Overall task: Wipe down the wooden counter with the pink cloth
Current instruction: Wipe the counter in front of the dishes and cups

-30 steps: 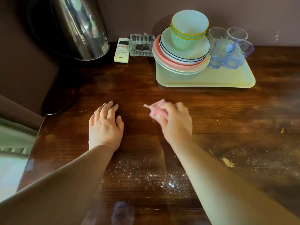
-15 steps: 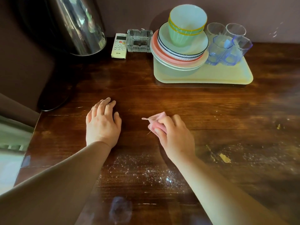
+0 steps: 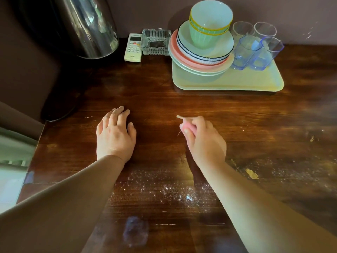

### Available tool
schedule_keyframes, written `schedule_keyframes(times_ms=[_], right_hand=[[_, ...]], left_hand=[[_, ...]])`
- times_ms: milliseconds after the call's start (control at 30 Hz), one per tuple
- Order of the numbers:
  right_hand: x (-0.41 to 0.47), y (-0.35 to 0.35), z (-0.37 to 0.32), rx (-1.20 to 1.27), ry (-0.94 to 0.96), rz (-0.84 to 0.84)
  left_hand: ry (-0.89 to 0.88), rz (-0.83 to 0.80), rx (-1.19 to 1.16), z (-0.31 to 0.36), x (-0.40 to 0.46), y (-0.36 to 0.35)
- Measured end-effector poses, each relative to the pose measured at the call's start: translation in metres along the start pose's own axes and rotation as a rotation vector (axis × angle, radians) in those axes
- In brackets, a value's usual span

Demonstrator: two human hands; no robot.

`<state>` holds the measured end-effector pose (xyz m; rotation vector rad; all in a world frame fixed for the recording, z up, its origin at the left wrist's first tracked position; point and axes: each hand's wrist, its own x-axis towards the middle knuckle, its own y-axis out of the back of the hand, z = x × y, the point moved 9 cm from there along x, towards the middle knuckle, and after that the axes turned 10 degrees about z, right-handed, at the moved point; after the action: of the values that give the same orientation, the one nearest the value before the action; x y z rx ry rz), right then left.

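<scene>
Pink cloth bunched in R hand grip on wooden counter; L hand flat, fingers relaxed.

left arm: brown long sleeve to wrist | right arm: bare, no sleeve

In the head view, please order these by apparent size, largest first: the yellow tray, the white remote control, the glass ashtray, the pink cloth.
1. yellow tray
2. glass ashtray
3. white remote control, nearly alike with the ashtray
4. pink cloth, mostly hidden in the right hand, so unsure
</scene>
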<state>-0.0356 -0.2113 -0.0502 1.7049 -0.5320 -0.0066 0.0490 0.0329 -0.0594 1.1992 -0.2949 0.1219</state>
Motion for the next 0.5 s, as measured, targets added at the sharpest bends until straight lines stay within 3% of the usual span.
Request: schedule_keyframes(times_ms=[133,267,367,500], right_hand=[[-0.001,0.006,-0.014,0.082,-0.037,0.032],[-0.056,0.019,-0.048,0.188,0.286,0.042],[-0.032,0.004,-0.04,0.159,0.204,-0.043],[-0.005,0.005,-0.045,0.111,0.147,0.05]], left_hand=[[-0.006,-0.001,0.002,-0.001,-0.001,-0.001],[-0.002,0.0,-0.003,0.001,0.0,0.001],[-0.008,-0.001,-0.001,0.002,0.0,0.0],[-0.019,0.006,0.02,0.001,-0.001,0.0]])
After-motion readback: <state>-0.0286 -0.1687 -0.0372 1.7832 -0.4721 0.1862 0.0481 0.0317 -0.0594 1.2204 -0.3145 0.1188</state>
